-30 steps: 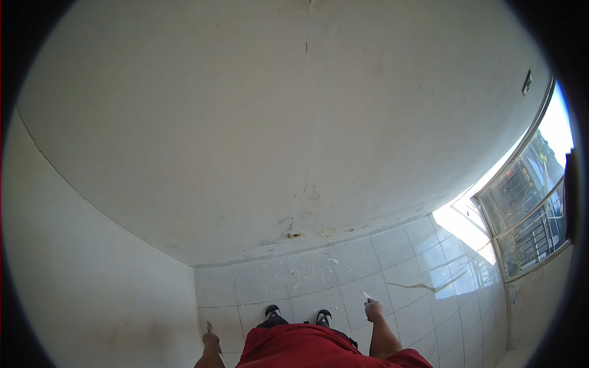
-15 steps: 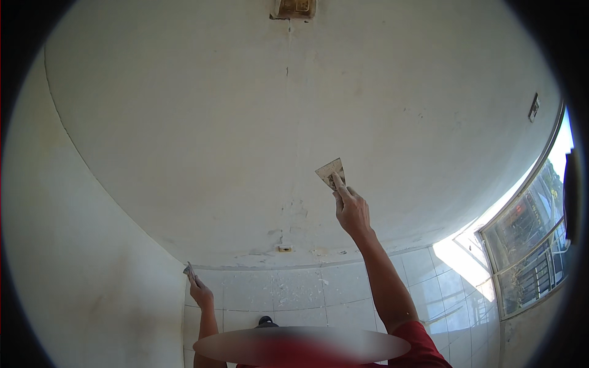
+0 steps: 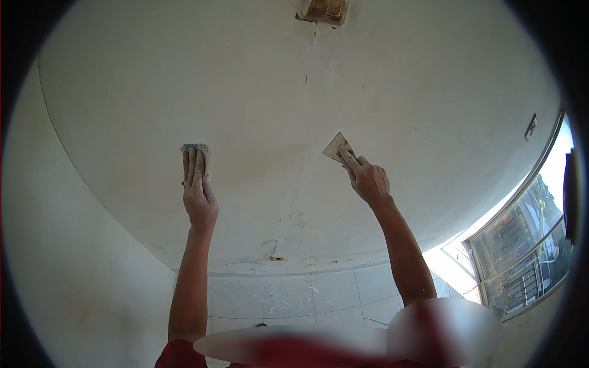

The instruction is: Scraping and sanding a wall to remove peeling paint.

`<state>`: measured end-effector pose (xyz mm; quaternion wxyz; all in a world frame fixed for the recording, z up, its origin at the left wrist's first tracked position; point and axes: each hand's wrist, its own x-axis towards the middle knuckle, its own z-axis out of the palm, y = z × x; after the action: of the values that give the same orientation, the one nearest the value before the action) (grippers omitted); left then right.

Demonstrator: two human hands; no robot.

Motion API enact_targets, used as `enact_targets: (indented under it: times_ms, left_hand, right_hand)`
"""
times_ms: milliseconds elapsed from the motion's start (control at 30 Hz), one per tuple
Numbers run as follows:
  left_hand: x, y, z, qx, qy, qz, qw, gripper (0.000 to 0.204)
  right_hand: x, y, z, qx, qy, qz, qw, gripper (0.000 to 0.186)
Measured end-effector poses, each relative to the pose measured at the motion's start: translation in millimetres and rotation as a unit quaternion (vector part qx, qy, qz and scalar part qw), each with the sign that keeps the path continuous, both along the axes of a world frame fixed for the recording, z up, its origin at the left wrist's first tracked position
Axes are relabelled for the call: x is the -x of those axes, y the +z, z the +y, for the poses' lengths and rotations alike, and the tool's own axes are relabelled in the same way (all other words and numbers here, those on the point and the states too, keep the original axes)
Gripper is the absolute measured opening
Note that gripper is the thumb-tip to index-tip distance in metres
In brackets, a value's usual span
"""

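Observation:
My left hand [image 3: 200,195] is raised to the pale wall [image 3: 257,110], its fingers laid over a piece of sandpaper [image 3: 204,149] with bluish marks on its back. The sandpaper appears pressed flat to the wall, though the fingers cover most of it. Right of it, my right hand [image 3: 371,183] grips a putty knife [image 3: 337,147] with a broad, stained blade, one finger stretched along it. The blade points up and left, close to the wall; whether it touches cannot be told. White dust coats the fingers of both hands.
A rusty recessed box [image 3: 323,11] sits high in the wall, with a patched vertical line below it. Flaking paint surrounds a small socket box [image 3: 278,258] low down. White flakes litter the tiled floor [image 3: 334,291]. A window [image 3: 521,239] stands at right, a switch [image 3: 531,127] above it.
My left hand has risen from low by the corner onto the wall, bringing the sandpaper. My right hand has moved slightly up and right with the putty knife. The view has shifted a little.

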<state>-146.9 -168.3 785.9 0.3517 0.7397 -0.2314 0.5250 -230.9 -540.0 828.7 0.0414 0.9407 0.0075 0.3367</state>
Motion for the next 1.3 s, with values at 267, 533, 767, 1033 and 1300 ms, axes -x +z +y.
enact_targets:
  times_ms: [267, 533, 767, 1033, 1300]
  left_hand:
    - [-46, 67, -102, -0.085, -0.006, -0.088, 0.992, 0.042]
    - [-85, 44, -152, -0.029, 0.076, -0.108, 0.991, 0.046]
    - [-97, 45, -160, -0.039, 0.118, -0.151, 0.981, 0.042]
    - [-95, 44, -159, -0.059, 0.106, -0.134, 0.984, 0.043]
    - [-98, 36, -162, -0.047, 0.082, -0.131, 0.987, 0.045]
  right_hand:
    - [-25, 17, -39, 0.201, 0.033, 0.039, 0.978, 0.05]
    - [-19, 35, -26, 0.221, 0.087, 0.096, 0.967, 0.069]
    - [-33, 38, -24, 0.2, 0.107, 0.122, 0.966, 0.055]
    - [-29, 34, -17, 0.219, 0.106, 0.109, 0.964, 0.055]
    - [-34, 20, -20, 0.207, 0.106, 0.113, 0.966, 0.062]
